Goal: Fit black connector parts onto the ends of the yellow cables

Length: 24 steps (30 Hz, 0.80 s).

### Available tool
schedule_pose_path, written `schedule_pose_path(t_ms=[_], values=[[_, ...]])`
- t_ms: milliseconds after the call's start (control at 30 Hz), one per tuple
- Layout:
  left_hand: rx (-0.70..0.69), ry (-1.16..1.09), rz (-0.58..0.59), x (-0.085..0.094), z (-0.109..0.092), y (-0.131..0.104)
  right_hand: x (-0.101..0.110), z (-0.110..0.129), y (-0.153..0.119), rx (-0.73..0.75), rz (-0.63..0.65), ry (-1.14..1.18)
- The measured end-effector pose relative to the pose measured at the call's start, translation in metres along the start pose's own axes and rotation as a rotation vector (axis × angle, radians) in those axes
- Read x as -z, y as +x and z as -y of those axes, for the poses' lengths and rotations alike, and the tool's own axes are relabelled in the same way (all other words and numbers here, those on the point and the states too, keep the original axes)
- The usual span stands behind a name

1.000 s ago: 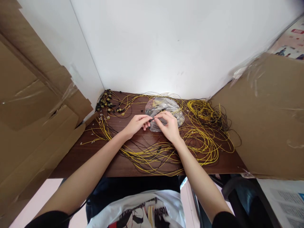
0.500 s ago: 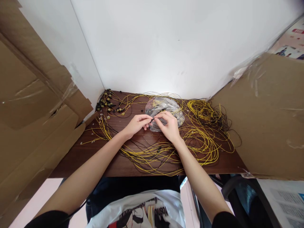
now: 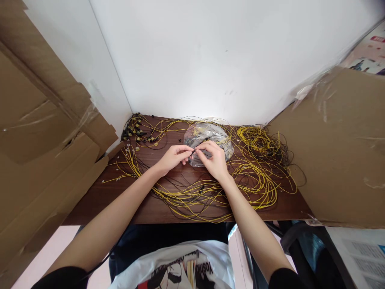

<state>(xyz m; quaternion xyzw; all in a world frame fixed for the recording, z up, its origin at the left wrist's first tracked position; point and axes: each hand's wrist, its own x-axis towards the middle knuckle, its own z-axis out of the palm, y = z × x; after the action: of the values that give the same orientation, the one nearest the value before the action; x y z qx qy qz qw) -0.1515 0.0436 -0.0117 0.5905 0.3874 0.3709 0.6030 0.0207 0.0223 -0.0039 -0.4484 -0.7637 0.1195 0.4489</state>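
Observation:
My left hand [image 3: 175, 157] and my right hand [image 3: 214, 159] meet fingertip to fingertip above the middle of the brown table [image 3: 177, 174]. Between them is a small black piece [image 3: 193, 152], pinched by the fingers of both hands. Just beneath and behind the hands lies a clear plastic bag [image 3: 195, 138] with dark and yellow bits in it. Long yellow wires [image 3: 186, 196] mixed with thin black ones run below the hands and under my right forearm. The exact shape of the held piece is too small to tell.
At the back left lie black and yellow connectors [image 3: 136, 130]. A tangled coil of yellow and black wires [image 3: 258, 140] sits at the right. Cardboard walls [image 3: 331, 152] flank both sides, and a white wall [image 3: 195, 60] rises behind. A printed white cloth [image 3: 180, 269] hangs below the table edge.

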Motion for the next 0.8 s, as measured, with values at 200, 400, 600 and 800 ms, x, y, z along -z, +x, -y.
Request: schedule_pose_path(t_ms=[200,400,600,800], values=[[0.002,0.002,-0.001,-0.0001,-0.0005,-0.0004,-0.0002,0.0,0.0005,0.004,-0.004,0.002],[0.002,-0.002,0.003,0.0001,-0.0005,-0.0004,0.0003,0.0002,0.0004,0.002,0.0,0.006],[0.0,0.001,-0.006,0.0003,0.0003,-0.0002,-0.0001,0.0004,0.0006,-0.003,0.003,0.007],[0.002,-0.001,-0.004,0.0001,0.0001,-0.0004,0.0,0.0006,0.0004,0.0,0.003,-0.002]])
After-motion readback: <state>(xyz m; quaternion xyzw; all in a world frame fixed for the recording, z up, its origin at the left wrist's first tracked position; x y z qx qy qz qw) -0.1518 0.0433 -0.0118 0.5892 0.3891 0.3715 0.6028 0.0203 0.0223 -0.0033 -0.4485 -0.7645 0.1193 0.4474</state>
